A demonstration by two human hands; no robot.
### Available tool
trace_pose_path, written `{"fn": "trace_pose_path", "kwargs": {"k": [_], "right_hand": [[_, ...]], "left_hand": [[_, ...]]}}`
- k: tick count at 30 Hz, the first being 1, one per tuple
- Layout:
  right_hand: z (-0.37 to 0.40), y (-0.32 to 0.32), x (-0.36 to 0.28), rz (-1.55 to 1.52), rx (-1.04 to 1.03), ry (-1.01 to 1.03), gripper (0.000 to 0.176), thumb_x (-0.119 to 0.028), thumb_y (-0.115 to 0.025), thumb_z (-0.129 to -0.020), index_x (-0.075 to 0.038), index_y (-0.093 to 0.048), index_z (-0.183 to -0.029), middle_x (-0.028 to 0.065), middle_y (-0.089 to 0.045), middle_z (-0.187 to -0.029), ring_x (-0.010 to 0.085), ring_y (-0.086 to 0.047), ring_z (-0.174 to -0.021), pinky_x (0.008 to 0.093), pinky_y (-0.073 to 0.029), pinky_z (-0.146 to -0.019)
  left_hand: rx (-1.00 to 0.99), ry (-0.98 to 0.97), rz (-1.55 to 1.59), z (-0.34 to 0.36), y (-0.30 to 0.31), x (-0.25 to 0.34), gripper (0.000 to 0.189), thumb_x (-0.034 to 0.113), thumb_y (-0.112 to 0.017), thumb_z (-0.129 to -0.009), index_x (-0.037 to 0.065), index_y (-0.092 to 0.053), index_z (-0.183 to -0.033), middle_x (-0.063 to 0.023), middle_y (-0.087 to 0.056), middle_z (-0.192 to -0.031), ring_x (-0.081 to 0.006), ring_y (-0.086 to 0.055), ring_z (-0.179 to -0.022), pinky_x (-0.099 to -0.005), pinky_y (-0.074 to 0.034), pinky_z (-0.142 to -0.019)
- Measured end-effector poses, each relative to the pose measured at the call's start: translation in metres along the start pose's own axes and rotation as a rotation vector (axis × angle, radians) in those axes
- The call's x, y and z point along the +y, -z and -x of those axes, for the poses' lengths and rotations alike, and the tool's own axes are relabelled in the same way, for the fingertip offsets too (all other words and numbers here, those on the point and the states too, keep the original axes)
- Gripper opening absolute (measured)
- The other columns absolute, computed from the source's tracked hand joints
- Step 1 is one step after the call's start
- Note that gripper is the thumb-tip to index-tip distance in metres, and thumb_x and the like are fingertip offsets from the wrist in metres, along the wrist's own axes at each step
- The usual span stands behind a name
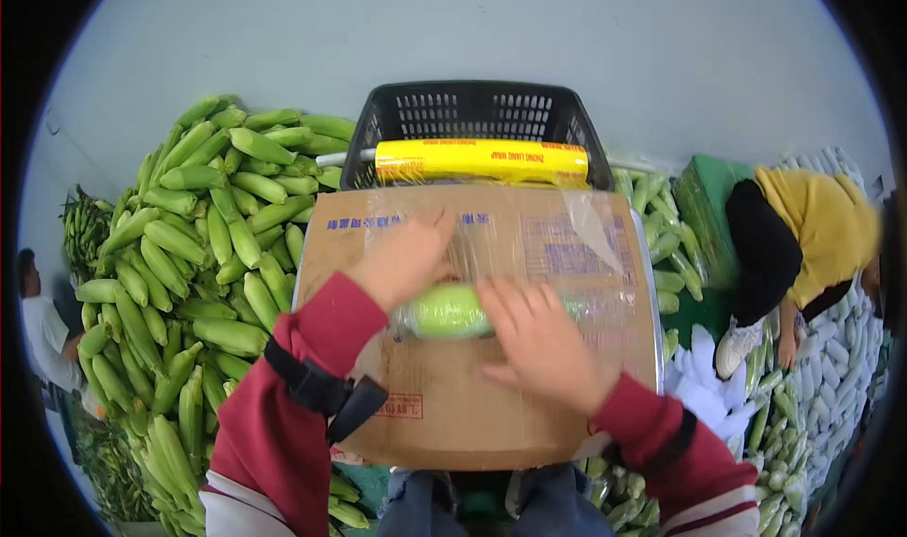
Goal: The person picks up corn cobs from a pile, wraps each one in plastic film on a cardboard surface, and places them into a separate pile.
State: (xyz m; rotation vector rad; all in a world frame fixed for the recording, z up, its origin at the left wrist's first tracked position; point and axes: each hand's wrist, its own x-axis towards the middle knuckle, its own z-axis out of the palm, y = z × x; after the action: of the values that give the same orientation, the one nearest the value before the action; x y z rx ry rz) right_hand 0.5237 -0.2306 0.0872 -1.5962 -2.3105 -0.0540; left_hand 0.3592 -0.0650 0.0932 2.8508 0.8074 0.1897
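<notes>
A green ear of corn (449, 311) lies crosswise on top of a cardboard box (425, 433), with clear cling film around it and film trailing off to its right. My left hand (402, 258) is just above the corn's left end, slightly blurred, its fingers stretched out over the film. Over the right end of the corn rests my right hand (548, 343), fingers extended and a little apart, thumb lower down. Behind them, a yellow roll of cling film (482, 162) sits on a bar, and a sheet of film comes from it across the box.
Behind the roll stands a black plastic basket (472, 102). A large heap of corn (189, 254) lies at left. Wrapped ears (831, 348) cover the floor at right, where a person in yellow (822, 225) bends down. Another person (47, 324) is at far left.
</notes>
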Motion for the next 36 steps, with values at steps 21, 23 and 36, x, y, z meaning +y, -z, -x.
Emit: {"fn": "trace_pose_path", "kwargs": {"k": [21,23,36], "right_hand": [[0.133,0.057,-0.041,-1.726,-0.473,-0.989,0.049,-0.046,-0.049,-0.099,-0.003,-0.054,-0.12,0.0084,-0.064,-0.101,0.0199,-0.064,-0.078,0.0324,-0.054,-0.065],[0.109,0.059,-0.04,-1.943,-0.593,-0.88,0.054,-0.051,-0.044,-0.099,-0.002,-0.051,-0.122,0.0114,-0.063,-0.093,0.0192,-0.064,-0.072,0.0274,-0.052,-0.06],[0.086,0.053,-0.029,-1.63,-0.131,-0.804,0.05,-0.036,-0.066,-0.091,-0.003,-0.051,-0.126,0.0102,-0.062,-0.094,0.0132,-0.063,-0.075,0.026,-0.051,-0.058]], "left_hand": [[0.436,-0.243,0.619,0.102,-0.002,0.136,0.031,0.015,-0.076,-0.073,0.006,-0.065,-0.101,-0.02,-0.052,-0.118,-0.0383,-0.053,-0.113,-0.048,-0.046,-0.095],[0.562,-0.199,0.737,0.09,0.001,0.14,0.032,0.016,-0.075,-0.075,0.006,-0.062,-0.103,-0.0214,-0.051,-0.12,-0.0381,-0.054,-0.113,-0.0488,-0.047,-0.095],[0.552,0.369,1.015,0.093,-0.001,0.093,0.028,0.017,-0.047,-0.095,-0.002,-0.055,-0.114,-0.0124,-0.059,-0.088,-0.0236,-0.062,-0.089,-0.0352,-0.051,-0.078]]}}
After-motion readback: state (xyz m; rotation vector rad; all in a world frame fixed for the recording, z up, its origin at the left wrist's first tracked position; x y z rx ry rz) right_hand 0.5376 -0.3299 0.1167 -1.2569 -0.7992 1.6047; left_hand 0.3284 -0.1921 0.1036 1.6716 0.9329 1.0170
